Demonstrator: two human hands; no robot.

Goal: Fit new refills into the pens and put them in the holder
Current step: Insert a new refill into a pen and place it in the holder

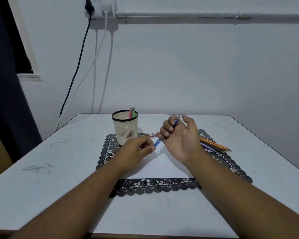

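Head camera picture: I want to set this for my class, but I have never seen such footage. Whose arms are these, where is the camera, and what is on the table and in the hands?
There is no machine here. A person wears one camera on the head, so you look forward and down along their own two arms.

The right hand grips a blue pen in its curled fingers. The left hand pinches at that pen's lower end; what exactly it pinches is too small to tell.

On the white table lies a black lace mat. On it stands a cream pen holder holding pink and green pens. More pens lie behind the right hand.
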